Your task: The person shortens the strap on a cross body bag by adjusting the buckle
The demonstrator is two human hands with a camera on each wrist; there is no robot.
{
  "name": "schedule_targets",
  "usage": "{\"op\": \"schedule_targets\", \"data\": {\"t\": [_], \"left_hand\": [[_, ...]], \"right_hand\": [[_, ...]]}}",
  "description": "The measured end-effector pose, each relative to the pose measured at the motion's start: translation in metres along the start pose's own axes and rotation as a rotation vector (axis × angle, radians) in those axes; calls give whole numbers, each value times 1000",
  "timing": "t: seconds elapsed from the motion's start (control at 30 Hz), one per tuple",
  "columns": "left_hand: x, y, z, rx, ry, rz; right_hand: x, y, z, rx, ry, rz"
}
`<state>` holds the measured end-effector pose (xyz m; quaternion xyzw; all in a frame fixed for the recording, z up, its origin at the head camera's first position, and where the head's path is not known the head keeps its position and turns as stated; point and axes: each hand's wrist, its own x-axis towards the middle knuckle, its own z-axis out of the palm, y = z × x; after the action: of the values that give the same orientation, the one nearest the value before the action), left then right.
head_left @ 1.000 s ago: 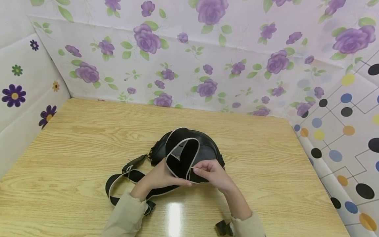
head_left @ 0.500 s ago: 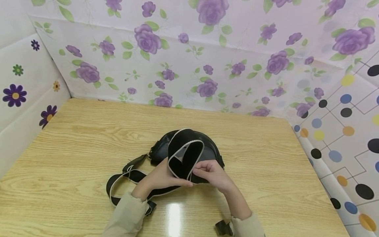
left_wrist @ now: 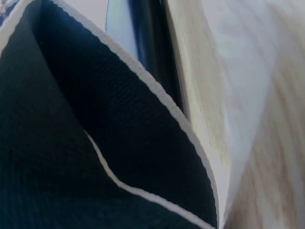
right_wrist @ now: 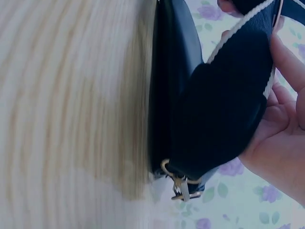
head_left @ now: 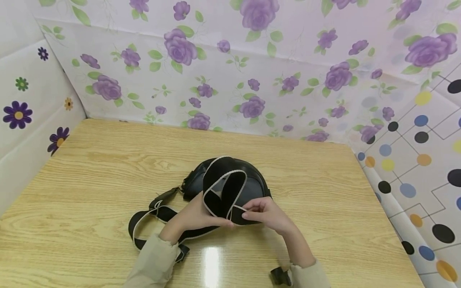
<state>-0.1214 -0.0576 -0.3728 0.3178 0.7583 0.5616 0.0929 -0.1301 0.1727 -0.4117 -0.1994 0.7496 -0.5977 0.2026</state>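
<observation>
A black half-round shoulder bag (head_left: 256,182) lies on the wooden table, in front of the person. Its wide black strap (head_left: 216,172), edged in white, loops upward before the bag. My left hand (head_left: 198,216) grips the gathered strap loops, thumb along the lower edge, other fingers hidden behind. To its right, my right hand (head_left: 266,214) pinches a length of the same strap between thumb and fingers. In the right wrist view, the strap (right_wrist: 224,100) runs from a metal clasp (right_wrist: 181,183) up to the right hand (right_wrist: 286,124). Strap folds (left_wrist: 128,109) fill much of the left wrist view.
More strap (head_left: 135,228) lies curled on the table left of the bag, with a black end piece (head_left: 183,253) by the left sleeve. Another small black piece (head_left: 281,276) sits at the right sleeve. Patterned sheets (head_left: 216,72) stand behind and beside the wooden table (head_left: 342,208).
My right hand has slid to the right and slightly nearer along the strap, exposing more of it between the hands. The left hand stays nearly still; the loops shifted a little right.
</observation>
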Motion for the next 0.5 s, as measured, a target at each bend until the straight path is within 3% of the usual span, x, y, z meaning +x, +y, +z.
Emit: {"op": "schedule_targets", "data": {"t": [0.3, 0.5], "left_hand": [[-1, 0, -1, -3, 19, 14], [0, -1, -1, -6, 22, 18]], "right_hand": [[-4, 4, -8, -1, -40, -24], [-2, 5, -7, -10, -16, -59]]}}
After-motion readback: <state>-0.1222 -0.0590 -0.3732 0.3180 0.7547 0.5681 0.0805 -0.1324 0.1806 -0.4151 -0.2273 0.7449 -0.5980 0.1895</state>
